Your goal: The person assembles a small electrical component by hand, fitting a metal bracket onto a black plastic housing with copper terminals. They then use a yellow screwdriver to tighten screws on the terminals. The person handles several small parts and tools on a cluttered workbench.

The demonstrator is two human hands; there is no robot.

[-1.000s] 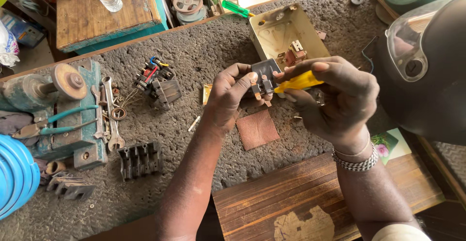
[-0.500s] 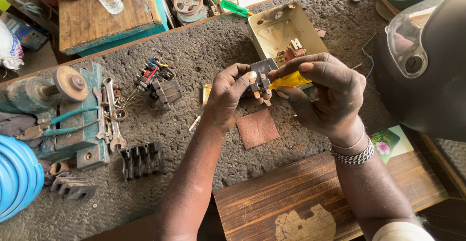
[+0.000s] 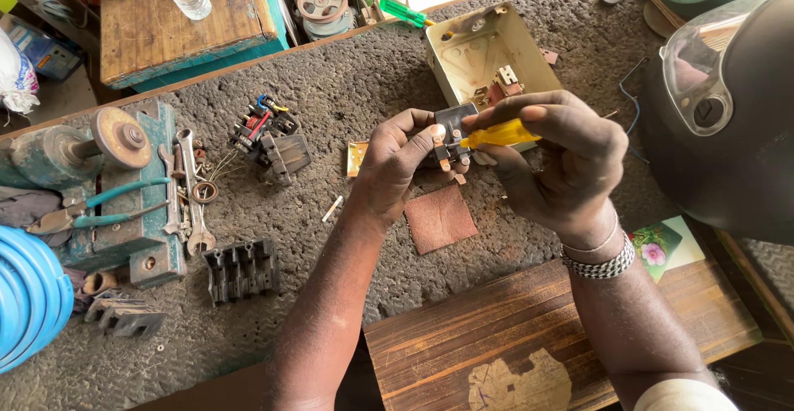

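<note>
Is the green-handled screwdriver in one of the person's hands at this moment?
No, the green-handled screwdriver lies on the bench beside the cream metal box, while the right hand holds a yellow-handled tool.

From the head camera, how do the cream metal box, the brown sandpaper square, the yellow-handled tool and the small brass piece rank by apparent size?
1. cream metal box
2. brown sandpaper square
3. yellow-handled tool, partly hidden by the right hand and nearer the camera, so unsure
4. small brass piece

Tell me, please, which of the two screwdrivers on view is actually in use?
The yellow-handled screwdriver, gripped in the right hand against the small dark part. The green-handled screwdriver lies untouched at the bench's far edge.
</note>
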